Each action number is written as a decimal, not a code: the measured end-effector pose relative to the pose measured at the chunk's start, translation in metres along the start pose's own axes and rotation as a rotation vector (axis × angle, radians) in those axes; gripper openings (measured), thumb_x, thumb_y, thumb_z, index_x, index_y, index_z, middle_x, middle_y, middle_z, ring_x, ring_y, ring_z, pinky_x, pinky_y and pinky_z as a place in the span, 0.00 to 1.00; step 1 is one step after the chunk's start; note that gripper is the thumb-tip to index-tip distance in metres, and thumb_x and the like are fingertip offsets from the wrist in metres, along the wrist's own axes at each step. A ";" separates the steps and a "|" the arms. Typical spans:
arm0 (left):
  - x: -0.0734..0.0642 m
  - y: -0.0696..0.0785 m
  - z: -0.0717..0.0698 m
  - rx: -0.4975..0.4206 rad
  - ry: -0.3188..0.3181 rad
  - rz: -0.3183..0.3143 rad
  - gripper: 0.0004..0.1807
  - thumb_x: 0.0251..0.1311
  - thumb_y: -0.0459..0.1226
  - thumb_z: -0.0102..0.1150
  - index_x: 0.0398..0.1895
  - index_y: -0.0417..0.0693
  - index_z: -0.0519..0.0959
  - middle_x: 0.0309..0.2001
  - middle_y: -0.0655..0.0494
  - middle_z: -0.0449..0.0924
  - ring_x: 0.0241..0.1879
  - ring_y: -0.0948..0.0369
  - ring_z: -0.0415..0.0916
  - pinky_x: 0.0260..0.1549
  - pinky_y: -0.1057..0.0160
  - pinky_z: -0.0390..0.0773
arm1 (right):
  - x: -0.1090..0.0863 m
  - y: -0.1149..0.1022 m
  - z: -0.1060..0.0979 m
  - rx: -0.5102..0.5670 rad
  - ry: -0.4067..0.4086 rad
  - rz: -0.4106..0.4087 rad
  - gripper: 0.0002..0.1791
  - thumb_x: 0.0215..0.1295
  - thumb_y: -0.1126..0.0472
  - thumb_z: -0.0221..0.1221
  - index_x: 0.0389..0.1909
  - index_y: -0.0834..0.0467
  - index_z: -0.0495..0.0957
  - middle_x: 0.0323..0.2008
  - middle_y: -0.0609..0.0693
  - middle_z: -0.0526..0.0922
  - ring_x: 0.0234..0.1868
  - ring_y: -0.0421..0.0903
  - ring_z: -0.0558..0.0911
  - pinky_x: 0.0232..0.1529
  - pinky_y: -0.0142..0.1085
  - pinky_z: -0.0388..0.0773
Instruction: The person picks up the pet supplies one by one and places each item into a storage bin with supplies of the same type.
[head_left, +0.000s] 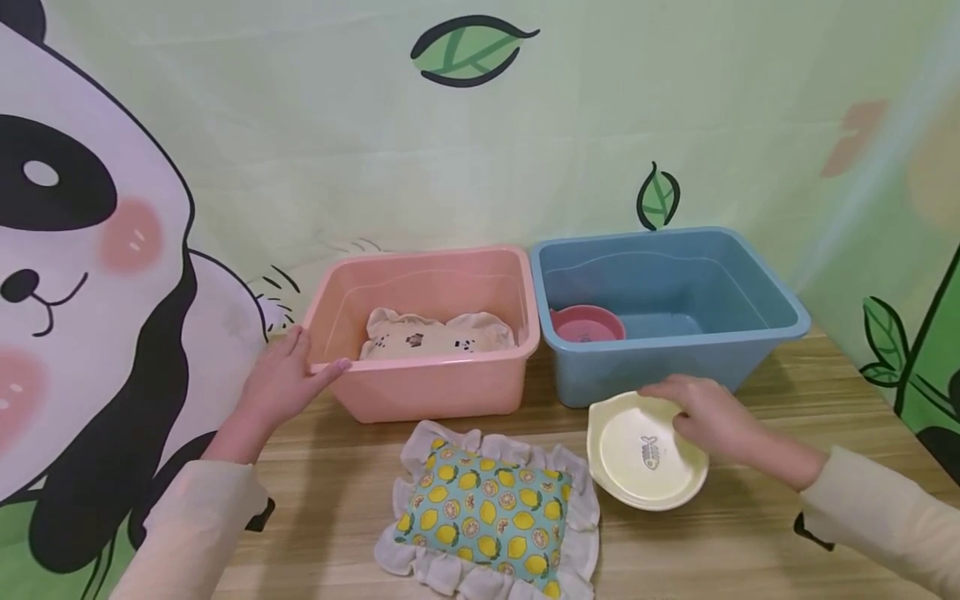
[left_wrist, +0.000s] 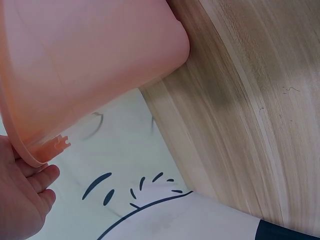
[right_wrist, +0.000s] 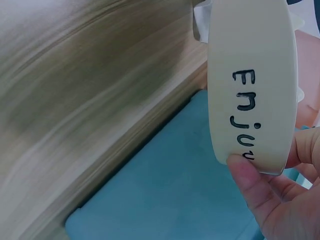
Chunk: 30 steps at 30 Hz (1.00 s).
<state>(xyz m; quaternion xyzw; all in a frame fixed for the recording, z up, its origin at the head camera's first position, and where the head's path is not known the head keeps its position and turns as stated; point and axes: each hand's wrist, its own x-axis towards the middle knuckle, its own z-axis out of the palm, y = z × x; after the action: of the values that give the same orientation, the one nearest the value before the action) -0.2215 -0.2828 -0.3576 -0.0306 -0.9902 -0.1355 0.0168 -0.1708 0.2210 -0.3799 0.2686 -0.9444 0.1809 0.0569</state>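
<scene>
My left hand [head_left: 277,379] grips the left corner of a pink plastic bin [head_left: 435,387], its fingers curled at the rim in the left wrist view. Inside that bin lies a beige ruffled cushion [head_left: 435,335] with small animal prints. My right hand [head_left: 712,421] pinches the edge of a cream bowl [head_left: 630,458] with a fish-bone print, held tilted in front of the blue bin [head_left: 645,362]. Dark letters mark the side of the bowl [right_wrist: 252,45] in the right wrist view. A pink bowl [head_left: 592,321] sits at the left inside the blue bin.
A lemon-print cushion [head_left: 487,508] with white ruffles lies on the wood-grain table [head_left: 322,517], in front of the pink bin and left of the cream bowl. Both bins stand side by side against a printed cloth backdrop [head_left: 315,125] with a panda and leaves.
</scene>
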 end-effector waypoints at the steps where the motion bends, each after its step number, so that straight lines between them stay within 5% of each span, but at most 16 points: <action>1: 0.000 0.000 0.000 0.003 0.003 0.004 0.56 0.50 0.69 0.37 0.66 0.32 0.41 0.65 0.31 0.44 0.62 0.36 0.47 0.56 0.36 0.52 | 0.000 -0.001 -0.001 0.000 0.000 0.003 0.25 0.38 0.80 0.54 0.44 0.64 0.78 0.38 0.58 0.81 0.39 0.54 0.78 0.38 0.46 0.76; 30: 0.000 0.001 -0.002 0.020 -0.006 0.017 0.55 0.51 0.68 0.36 0.66 0.30 0.42 0.65 0.30 0.43 0.62 0.35 0.45 0.57 0.38 0.51 | 0.014 -0.019 -0.028 0.019 -0.075 0.015 0.26 0.41 0.79 0.56 0.46 0.60 0.77 0.40 0.55 0.80 0.40 0.51 0.78 0.34 0.39 0.77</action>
<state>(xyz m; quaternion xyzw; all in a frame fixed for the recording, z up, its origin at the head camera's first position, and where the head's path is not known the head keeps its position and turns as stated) -0.2216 -0.2829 -0.3552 -0.0392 -0.9913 -0.1251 0.0153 -0.1723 0.2094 -0.3448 0.2688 -0.9460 0.1802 0.0173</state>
